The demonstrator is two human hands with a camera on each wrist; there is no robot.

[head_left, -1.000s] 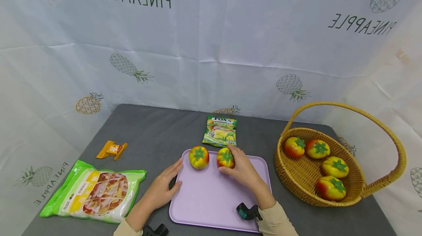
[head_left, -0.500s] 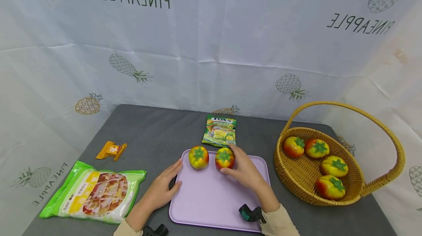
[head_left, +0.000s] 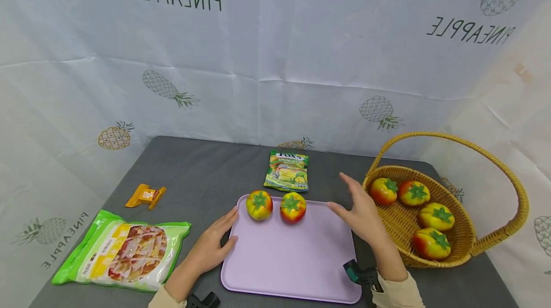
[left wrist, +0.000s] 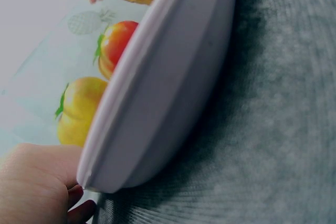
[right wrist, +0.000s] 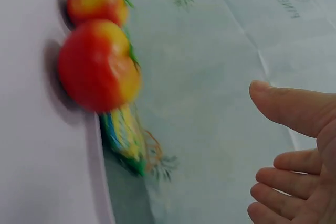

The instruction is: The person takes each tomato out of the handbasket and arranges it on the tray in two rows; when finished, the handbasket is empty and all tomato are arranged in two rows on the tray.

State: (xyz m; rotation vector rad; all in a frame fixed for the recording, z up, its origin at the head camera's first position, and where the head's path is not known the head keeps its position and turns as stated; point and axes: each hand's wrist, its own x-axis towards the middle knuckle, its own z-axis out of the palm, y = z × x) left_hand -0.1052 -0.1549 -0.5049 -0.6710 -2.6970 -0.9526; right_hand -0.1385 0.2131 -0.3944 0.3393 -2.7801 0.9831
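Note:
Two red-and-yellow tomato-like fruits with green leafy tops, the left fruit (head_left: 259,205) and the right fruit (head_left: 293,207), stand side by side near the far edge of a lilac tray (head_left: 288,260). My left hand (head_left: 211,245) rests at the tray's left edge, its fingers extended and touching the rim. Beyond the tray's right side, my right hand (head_left: 363,212) is in the air with thumb and fingers spread, holding nothing. It overlaps the left side of a wicker basket (head_left: 396,226) in the head view. Several similar fruits (head_left: 436,217) lie in that basket.
A green candy bag (head_left: 287,171) lies behind the tray. On the left are an orange-wrapped snack (head_left: 146,196) and a large green-and-white food bag (head_left: 129,250). The basket's tall handle (head_left: 512,174) arches up on the right. A pineapple-print curtain (head_left: 275,49) hangs behind the grey table.
My right hand has let go of the right fruit on the tray and moved right, toward the basket. That fruit shifted slightly left before release. My left hand has stayed at the tray's edge.

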